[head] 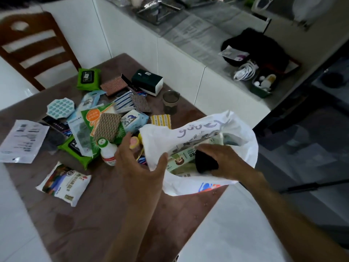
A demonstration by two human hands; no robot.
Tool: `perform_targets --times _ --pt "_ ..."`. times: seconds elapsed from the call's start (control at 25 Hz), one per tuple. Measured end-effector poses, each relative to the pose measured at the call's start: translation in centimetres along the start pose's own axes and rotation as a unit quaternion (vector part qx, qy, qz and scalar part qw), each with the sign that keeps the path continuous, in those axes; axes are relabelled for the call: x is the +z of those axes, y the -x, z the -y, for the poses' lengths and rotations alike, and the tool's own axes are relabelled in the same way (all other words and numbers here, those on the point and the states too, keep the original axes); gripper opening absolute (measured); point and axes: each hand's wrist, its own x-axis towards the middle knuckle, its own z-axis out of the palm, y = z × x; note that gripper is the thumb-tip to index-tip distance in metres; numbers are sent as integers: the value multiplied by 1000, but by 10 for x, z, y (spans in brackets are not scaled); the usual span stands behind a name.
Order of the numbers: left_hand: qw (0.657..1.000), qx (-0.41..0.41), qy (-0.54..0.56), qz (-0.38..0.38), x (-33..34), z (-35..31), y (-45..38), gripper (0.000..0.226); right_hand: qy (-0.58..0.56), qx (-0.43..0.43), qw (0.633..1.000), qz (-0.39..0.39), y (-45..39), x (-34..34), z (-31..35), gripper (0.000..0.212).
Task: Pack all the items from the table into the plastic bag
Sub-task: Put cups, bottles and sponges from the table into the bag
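packing looks early, by my reading: most items lie unpacked on the bench [79, 224], from the white pouch [20, 141] and rice packet [64, 183] to the small bottle [108, 151]. left hand [140, 163] pinches the plastic bag [188, 135] rim; right hand [222, 161], inside it, grips a black item [204, 162] beside a green box [180, 159].

Much lies half-hidden around the plastic bag [190, 140]

Inside the plastic bag, a green box [181, 159] shows only in part, covered by the bag's wall and the right hand [222, 159]. Beside the bag, the left hand [139, 163] hides small items; farther off, packet print blurs unreadably.
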Motion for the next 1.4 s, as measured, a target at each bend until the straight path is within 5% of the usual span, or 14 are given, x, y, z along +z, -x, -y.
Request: perform_targets --times 0.16,0.28,0.4,0.52,0.6,0.68,0.76,0.92,1.16,1.28,1.4 --pt "988 -112 96 54 -2 15 0 23 198 116 973 13 -19 18 -8 81" --pt "985 -106 119 72 -5 19 9 21 235 205 949 46 -20 24 -19 81" --pt "974 -95 188 88 -8 19 14 16 143 195 964 114 -18 6 -13 94" --pt "966 -46 221 124 -20 32 10 30 -53 126 991 -1 -9 -24 19 82" --pt "984 -54 161 51 -21 56 -14 38 -123 94 978 -141 1 -33 49 61" --pt "996 -49 -73 -10 -17 87 -62 57 -155 89 963 -202 4 -30 72 47" --pt "971 -58 -227 38 -18 116 -106 67 -168 83 956 -225 4 -18 84 39" --pt "967 -38 -236 92 -26 144 -131 33 -185 69 948 -248 16 2 81 29" --pt "994 34 -93 -46 -78 41 -108 31 -352 144 878 -290 12 -33 82 29" --pt "990 140 31 11 -94 -38 -113 21 -394 92 868 -288 -9 -67 97 41" --pt "971 128 158 123 -73 -76 -101 21 -292 10 931 -220 -23 -87 114 84"
